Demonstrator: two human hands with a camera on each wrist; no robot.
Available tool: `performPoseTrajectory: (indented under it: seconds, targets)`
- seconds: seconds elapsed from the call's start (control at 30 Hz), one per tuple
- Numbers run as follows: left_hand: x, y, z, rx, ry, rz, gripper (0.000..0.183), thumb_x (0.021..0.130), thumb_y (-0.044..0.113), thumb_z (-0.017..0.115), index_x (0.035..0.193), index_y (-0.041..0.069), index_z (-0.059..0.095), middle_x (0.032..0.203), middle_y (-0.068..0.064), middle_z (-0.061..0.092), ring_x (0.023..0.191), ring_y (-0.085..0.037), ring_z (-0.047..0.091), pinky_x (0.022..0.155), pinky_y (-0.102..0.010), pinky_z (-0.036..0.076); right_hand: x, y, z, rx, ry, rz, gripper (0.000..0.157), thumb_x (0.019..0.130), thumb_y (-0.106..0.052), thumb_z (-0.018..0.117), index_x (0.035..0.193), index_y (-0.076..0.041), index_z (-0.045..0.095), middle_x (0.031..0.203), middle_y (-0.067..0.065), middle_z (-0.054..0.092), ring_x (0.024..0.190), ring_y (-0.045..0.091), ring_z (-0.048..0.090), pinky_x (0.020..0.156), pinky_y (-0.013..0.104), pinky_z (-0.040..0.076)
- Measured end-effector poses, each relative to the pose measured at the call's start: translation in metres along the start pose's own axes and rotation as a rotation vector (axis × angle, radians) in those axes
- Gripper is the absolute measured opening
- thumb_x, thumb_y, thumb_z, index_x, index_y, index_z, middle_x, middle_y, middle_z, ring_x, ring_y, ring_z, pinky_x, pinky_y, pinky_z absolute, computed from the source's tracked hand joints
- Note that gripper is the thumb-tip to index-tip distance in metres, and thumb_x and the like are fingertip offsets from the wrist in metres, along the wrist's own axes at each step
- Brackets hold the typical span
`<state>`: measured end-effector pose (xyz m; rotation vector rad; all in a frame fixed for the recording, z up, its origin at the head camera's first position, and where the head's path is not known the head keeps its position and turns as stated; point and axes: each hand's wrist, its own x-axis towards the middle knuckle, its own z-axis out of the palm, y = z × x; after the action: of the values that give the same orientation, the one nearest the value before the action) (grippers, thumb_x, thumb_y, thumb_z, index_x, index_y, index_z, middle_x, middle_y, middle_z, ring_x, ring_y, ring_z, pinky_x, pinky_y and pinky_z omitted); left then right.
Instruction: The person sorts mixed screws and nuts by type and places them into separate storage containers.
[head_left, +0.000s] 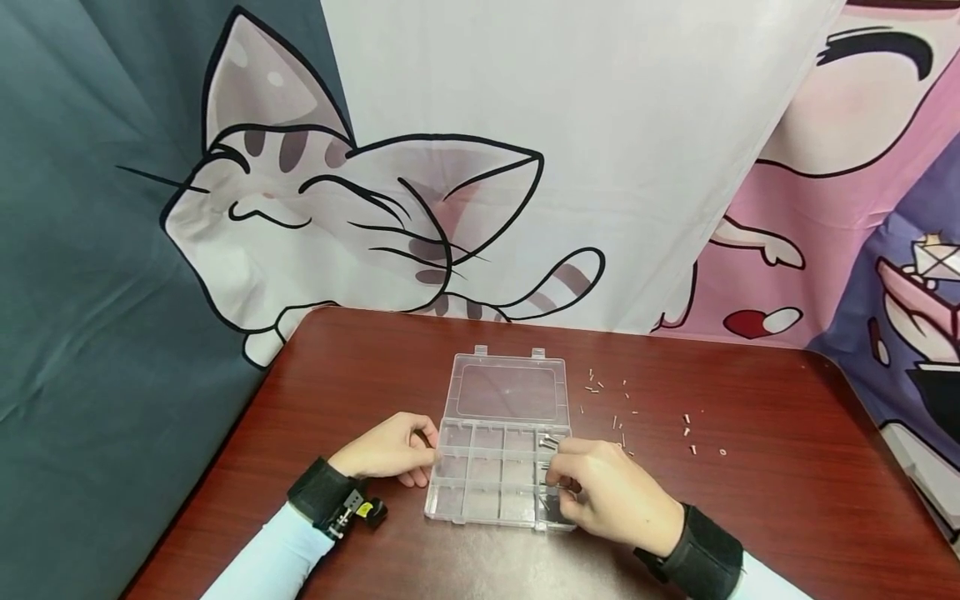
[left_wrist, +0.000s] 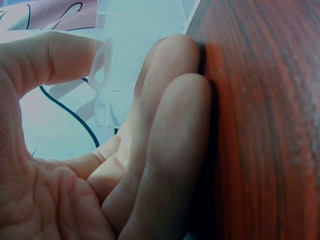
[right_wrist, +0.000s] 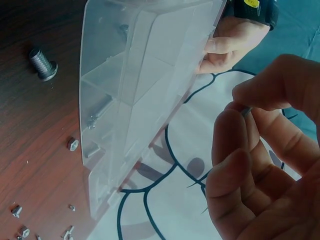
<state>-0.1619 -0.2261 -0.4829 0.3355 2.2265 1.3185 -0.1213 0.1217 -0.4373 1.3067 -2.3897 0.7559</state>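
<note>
A clear plastic compartment box (head_left: 483, 471) lies on the table with its lid (head_left: 510, 387) laid open toward the back. At its left side, my left hand (head_left: 386, 450) holds the wall; in the left wrist view the thumb presses the box edge (left_wrist: 131, 30) and the other fingers lie alongside, close to the tabletop. Over the right-hand column hovers my right hand (head_left: 607, 492). Its thumb and forefinger pinch a small metal piece (right_wrist: 246, 111), mostly hidden by the fingertips. Screws (head_left: 550, 442) lie in the right-hand compartments.
Several small screws (head_left: 693, 450) and other bits are scattered on the table right of the box. A larger screw (right_wrist: 42, 64) and a nut (right_wrist: 73, 144) show in the right wrist view. Behind the table hangs a printed cat cloth (head_left: 480, 200).
</note>
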Motion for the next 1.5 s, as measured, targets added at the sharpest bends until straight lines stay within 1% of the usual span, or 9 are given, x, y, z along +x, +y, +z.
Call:
performPoseTrajectory:
  seconds: [0.37,0.43,0.53,0.6,0.67,0.87,1.17,1.33,1.5]
  targets:
    - [-0.001,0.001,0.002,-0.015,0.0,0.001,0.03,0.09,0.025,0.069,0.102,0.0,0.056,0.07,-0.015,0.068,0.061,-0.028,0.068,0.055,-0.04,0.057,0.002,-0.004,-0.001,0.004,-0.044,0.013,0.03,0.063,-0.003,0.071,0.077,-0.025,0.058,0.075,-0.015,0.048,0.063,-0.007,0.04,0.055,0.007,0.034]
    - [-0.001,0.001,0.002,-0.019,-0.003,0.002,0.031,0.09,0.025,0.069,0.102,0.0,0.056,0.071,-0.015,0.068,0.062,-0.028,0.068,0.055,-0.04,0.057,0.0,-0.006,-0.002,-0.021,-0.096,0.03,0.029,0.066,-0.013,0.076,0.093,-0.022,0.066,0.086,-0.014,0.053,0.07,-0.004,0.047,0.061,0.011,0.041]
    - [-0.001,0.002,0.002,-0.023,-0.004,0.002,0.031,0.09,0.025,0.069,0.102,0.0,0.056,0.071,-0.016,0.068,0.062,-0.028,0.068,0.055,-0.04,0.057,-0.006,-0.008,-0.003,-0.067,-0.232,0.075,0.074,0.071,-0.048,0.08,0.136,-0.017,0.059,0.125,-0.003,0.058,0.107,0.011,0.058,0.088,0.03,0.051]
    - [-0.001,0.002,0.002,-0.025,-0.005,0.004,0.031,0.09,0.025,0.069,0.102,0.0,0.056,0.071,-0.016,0.068,0.062,-0.029,0.068,0.055,-0.04,0.057,-0.01,-0.009,-0.004,-0.088,-0.321,0.11,0.108,0.069,-0.071,0.073,0.157,-0.02,0.036,0.153,0.003,0.041,0.135,0.024,0.045,0.105,0.048,0.042]
    - [-0.001,0.002,0.002,-0.027,-0.005,0.007,0.03,0.09,0.024,0.069,0.102,-0.001,0.056,0.07,-0.015,0.068,0.062,-0.029,0.068,0.054,-0.04,0.057,-0.014,-0.008,-0.005,-0.088,-0.372,0.14,0.117,0.068,-0.081,0.065,0.161,-0.024,0.024,0.164,0.005,0.023,0.148,0.033,0.026,0.111,0.059,0.031]
    - [0.0,0.001,0.001,-0.023,-0.008,0.004,0.03,0.09,0.023,0.068,0.103,-0.001,0.056,0.071,-0.016,0.068,0.062,-0.029,0.068,0.055,-0.04,0.057,-0.019,0.007,-0.011,-0.105,-0.369,0.191,0.114,0.07,-0.08,0.063,0.161,-0.024,0.026,0.166,0.004,0.018,0.151,0.032,0.018,0.113,0.062,0.025]
    - [-0.001,0.001,0.0,-0.03,-0.01,-0.007,0.032,0.09,0.024,0.069,0.103,-0.001,0.055,0.071,-0.016,0.067,0.062,-0.029,0.068,0.054,-0.04,0.057,-0.03,0.053,-0.023,-0.173,-0.229,0.236,0.091,0.077,-0.063,0.071,0.146,-0.008,0.051,0.152,0.016,0.043,0.141,0.035,0.038,0.11,0.055,0.036]
    - [0.0,0.003,-0.001,-0.025,-0.008,-0.003,0.031,0.09,0.022,0.068,0.103,-0.002,0.055,0.07,-0.016,0.067,0.061,-0.029,0.068,0.054,-0.04,0.057,-0.035,0.071,-0.025,-0.233,-0.178,0.298,0.071,0.078,-0.051,0.075,0.13,-0.004,0.063,0.128,0.012,0.058,0.115,0.025,0.057,0.097,0.044,0.048]
    - [0.0,0.002,-0.001,-0.023,-0.018,-0.006,0.03,0.09,0.022,0.068,0.102,-0.002,0.055,0.07,-0.016,0.067,0.061,-0.028,0.068,0.055,-0.04,0.057,-0.038,0.081,-0.026,-0.283,-0.174,0.325,0.042,0.077,-0.033,0.079,0.109,-0.007,0.068,0.093,-0.002,0.053,0.079,0.011,0.049,0.072,0.033,0.048]
